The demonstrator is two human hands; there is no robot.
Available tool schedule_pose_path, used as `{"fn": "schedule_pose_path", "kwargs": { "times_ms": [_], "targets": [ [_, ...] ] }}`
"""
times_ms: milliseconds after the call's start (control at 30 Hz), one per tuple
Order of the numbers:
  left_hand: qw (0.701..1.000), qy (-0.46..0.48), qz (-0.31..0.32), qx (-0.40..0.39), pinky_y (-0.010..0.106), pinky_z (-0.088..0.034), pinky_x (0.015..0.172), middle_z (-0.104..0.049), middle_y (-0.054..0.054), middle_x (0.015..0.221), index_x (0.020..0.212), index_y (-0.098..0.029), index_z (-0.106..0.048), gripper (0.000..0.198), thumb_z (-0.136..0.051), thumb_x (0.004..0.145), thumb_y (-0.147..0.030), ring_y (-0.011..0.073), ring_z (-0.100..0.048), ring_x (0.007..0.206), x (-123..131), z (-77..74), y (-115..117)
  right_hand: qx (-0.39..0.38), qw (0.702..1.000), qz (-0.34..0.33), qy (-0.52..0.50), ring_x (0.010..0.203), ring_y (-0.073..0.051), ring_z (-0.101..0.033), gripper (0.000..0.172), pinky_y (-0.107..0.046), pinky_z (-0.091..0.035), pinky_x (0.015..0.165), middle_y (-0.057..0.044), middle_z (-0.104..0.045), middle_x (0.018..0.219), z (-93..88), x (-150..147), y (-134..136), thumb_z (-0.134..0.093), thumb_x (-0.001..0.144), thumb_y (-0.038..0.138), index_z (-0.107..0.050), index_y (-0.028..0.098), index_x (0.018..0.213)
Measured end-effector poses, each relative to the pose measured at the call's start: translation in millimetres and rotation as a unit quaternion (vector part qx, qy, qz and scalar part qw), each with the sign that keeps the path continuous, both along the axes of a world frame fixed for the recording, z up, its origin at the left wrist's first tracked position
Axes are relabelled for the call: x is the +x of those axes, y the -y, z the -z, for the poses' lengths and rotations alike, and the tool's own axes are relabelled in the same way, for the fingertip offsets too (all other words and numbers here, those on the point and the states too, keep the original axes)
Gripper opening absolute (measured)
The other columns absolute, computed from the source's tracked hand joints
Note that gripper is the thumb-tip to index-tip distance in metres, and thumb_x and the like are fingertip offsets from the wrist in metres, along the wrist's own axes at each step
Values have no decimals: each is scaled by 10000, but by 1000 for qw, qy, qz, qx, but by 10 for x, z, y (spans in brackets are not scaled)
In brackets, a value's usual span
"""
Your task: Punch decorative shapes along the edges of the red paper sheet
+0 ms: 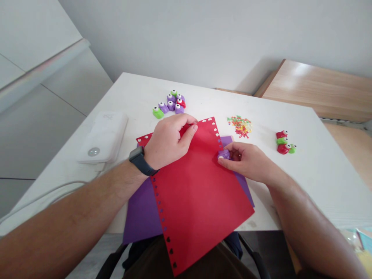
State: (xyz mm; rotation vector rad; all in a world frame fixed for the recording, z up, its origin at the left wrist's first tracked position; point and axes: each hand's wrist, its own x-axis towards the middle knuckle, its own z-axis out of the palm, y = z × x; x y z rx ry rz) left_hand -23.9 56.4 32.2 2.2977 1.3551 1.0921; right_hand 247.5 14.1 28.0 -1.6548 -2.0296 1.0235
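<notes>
red paper (200, 186): left hand (171, 139) pinches its 12 o'clock edge (steadying it, i reckon), right hand (251, 161) closed round a purple punch (223, 154) at 2 o'clock.

I pinch the red sheet (200, 190) at its far edge; it lies askew, its smooth middle unpunched. Small cut-outs, hearts and star-like shapes among them, run along its far edge, down its left edge and partway down its right edge; its near edge is plain. At the red sheet's right edge, just below the last visible hole there, I grip the purple punch (224, 154), a small rounded body with its white knob turned toward me.
</notes>
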Motion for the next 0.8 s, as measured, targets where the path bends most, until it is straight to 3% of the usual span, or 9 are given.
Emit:
{"fn": "schedule_pose_path", "kwargs": {
  "times_ms": [167, 800],
  "targets": [
    [1000, 1, 14, 4, 382, -552, 920, -797, 84, 1067, 1039, -189, -710, 208, -550, 1029, -323, 251, -745, 1003, -4, -2, -1, 10, 999, -15, 30, 634, -164, -580, 296, -313, -435, 578, -13, -707, 738, -51, -28, 1, -779, 875, 525, -779, 234, 927],
    [1000, 17, 23, 11, 361, -546, 923, -794, 71, 1065, 1051, -173, -710, 204, -557, 1031, -306, 240, -745, 1007, -3, -7, -3, -26, 999, 7, -33, 659, -160, -580, 322, -296, -453, 580, -21, -706, 767, -24, -38, -10, -746, 900, 520, -755, 204, 958]
  ]
}}
